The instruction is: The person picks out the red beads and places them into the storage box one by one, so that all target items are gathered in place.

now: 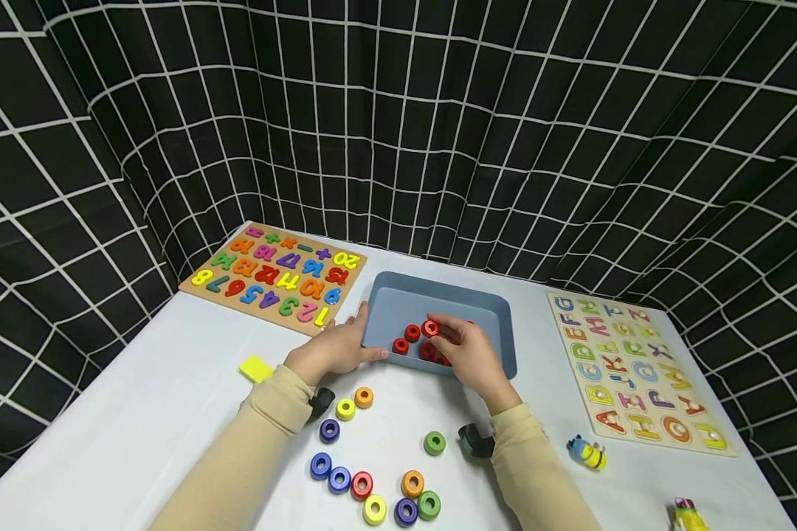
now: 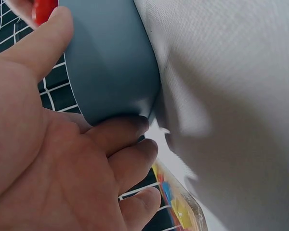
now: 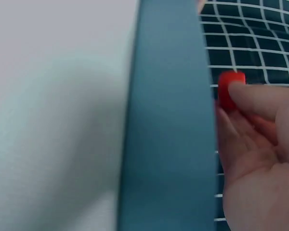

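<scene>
A blue-grey tray (image 1: 438, 285) lies on the white table with several red beads (image 1: 412, 333) inside. At its front left corner my left hand (image 1: 335, 348) grips the tray, thumb over the front rim and fingers along the left side. The left wrist view shows that thumb (image 2: 55, 36) on the tray wall (image 2: 111, 57), the other fingers bent against the corner. Above the tray floor, my right hand (image 1: 466, 354) pinches a red bead (image 1: 429, 328) between thumb and fingers. The same bead (image 3: 229, 89) appears past the tray wall in the right wrist view.
Loose beads in several colours, among them a green bead (image 1: 435, 442) and a red one (image 1: 361, 485), lie nearer me. A number board (image 1: 282, 276) lies back left, an alphabet board (image 1: 637, 369) right. A yellow block (image 1: 255, 369) and a bee-like toy (image 1: 587, 452) lie around.
</scene>
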Motion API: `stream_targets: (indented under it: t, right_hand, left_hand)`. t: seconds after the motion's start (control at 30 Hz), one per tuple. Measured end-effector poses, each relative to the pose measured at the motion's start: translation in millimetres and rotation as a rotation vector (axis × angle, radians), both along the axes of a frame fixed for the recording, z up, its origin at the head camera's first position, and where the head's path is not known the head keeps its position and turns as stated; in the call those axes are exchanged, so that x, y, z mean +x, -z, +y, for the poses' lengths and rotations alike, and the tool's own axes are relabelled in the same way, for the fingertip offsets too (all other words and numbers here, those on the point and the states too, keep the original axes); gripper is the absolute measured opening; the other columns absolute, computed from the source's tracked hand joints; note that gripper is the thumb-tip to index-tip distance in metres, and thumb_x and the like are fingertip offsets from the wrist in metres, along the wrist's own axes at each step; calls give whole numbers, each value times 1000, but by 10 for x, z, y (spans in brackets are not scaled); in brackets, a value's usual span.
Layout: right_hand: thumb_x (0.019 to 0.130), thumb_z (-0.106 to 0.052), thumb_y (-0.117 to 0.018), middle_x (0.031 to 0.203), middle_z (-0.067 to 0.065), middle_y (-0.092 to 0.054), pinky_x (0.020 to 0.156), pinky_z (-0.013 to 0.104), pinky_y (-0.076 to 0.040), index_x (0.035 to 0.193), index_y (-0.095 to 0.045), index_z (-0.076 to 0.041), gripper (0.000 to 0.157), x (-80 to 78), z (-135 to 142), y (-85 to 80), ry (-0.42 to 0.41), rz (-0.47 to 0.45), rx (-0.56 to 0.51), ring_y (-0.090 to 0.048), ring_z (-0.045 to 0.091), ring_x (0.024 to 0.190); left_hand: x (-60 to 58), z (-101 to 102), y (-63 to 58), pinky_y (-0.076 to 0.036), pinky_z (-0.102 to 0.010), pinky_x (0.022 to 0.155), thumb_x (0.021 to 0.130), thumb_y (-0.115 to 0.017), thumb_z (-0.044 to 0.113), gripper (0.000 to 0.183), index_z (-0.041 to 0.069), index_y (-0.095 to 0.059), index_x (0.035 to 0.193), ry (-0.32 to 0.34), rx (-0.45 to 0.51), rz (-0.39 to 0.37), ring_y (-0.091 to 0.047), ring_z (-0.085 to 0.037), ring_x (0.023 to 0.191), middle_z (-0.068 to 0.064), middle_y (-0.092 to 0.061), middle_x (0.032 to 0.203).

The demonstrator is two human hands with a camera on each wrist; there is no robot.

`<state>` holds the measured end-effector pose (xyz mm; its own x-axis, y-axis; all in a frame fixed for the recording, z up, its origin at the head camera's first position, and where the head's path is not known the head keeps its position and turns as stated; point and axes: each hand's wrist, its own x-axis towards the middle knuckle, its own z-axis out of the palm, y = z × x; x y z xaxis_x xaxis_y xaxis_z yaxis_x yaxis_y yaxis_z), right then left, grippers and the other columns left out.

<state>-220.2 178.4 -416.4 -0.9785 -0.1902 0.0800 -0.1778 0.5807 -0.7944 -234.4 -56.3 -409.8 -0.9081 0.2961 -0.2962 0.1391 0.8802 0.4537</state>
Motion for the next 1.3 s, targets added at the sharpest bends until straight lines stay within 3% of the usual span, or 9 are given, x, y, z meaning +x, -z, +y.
stream_targets:
  t: [0.13, 0.2, 0.37, 0.57, 0.67, 0.8, 0.9, 1.13, 1.3]
  right_hand:
    - [91, -12, -65, 118, 10, -68, 88, 35, -52, 140, -52, -17, 51, -56, -9, 87, 53, 86, 151, -63, 21, 92]
    - [91, -11, -65, 125, 9, -65, 92, 37, -51, 142, -49, -19, 54, -71, -12, 103, 56, 114, 199, -63, 23, 97]
    - [91, -7, -63, 142, 1, -55, 103, 43, -47, 141, -51, -19, 53, -69, -6, 99, 51, 96, 166, -55, 25, 128]
    - [91, -11, -65, 132, -4, -63, 96, 37, -53, 132, -61, -23, 43, 25, -46, 22, 10, 37, 97, -60, 18, 122]
    - [90, -11, -67, 122, -2, -69, 90, 31, -55, 121, -69, -19, 32, 126, -108, -58, -177, -31, 61, -65, 15, 111]
    - [87, -8, -69, 104, 0, -73, 85, 23, -55, 105, -73, -16, 21, 280, -227, -132, -595, -158, 120, -67, 7, 94]
    - [85, -8, -71, 97, -4, -72, 79, 17, -53, 103, -72, -18, 21, 373, -345, -116, -826, -230, 214, -63, 0, 85]
    - [78, -17, -80, 96, -10, -57, 74, 10, -44, 102, -63, -23, 30, 515, -635, -15, -1025, -154, 460, -48, -2, 83]
    - [78, -19, -80, 95, -10, -56, 78, 8, -41, 101, -62, -23, 29, 576, -750, -47, -1093, -89, 510, -47, -1, 86]
  left_hand:
    - [-13, -16, 3, -3, -52, 123, 88, -56, 61, 107, 6, 7, 154, 0, 1, 1, -27, -34, 146, -24, -26, 156]
    - [-20, -23, 8, -3, -52, 123, 88, -56, 61, 107, 6, 7, 154, 1, 0, 4, -28, -34, 145, -24, -26, 155]
    - [-40, -15, 25, -5, -52, 122, 88, -55, 62, 107, 5, 7, 154, 9, -10, 13, -30, -35, 145, -25, -26, 155]
    - [-48, 11, 28, -5, -52, 122, 88, -55, 62, 107, 4, 6, 154, 19, -15, 16, -30, -35, 144, -25, -27, 155]
    - [-43, 14, 18, -6, -52, 122, 88, -55, 62, 106, 4, 6, 154, 24, -10, 15, -30, -35, 144, -25, -27, 155]
    - [-32, 7, 1, -14, -56, 120, 88, -56, 61, 106, 7, 7, 155, 4, 9, 1, -24, -41, 145, -24, -25, 156]
    - [-28, 3, -6, -20, -58, 117, 88, -56, 60, 105, 9, 7, 155, -16, 22, -13, -20, -46, 145, -23, -23, 157]
    - [-41, -36, 10, -22, -60, 116, 88, -57, 60, 105, 11, 8, 155, -27, 38, -26, -20, -44, 145, -22, -21, 158]
    - [-62, -54, 21, -23, -62, 115, 88, -56, 60, 105, 15, 10, 155, -39, 56, -40, -18, -44, 146, -17, -19, 160]
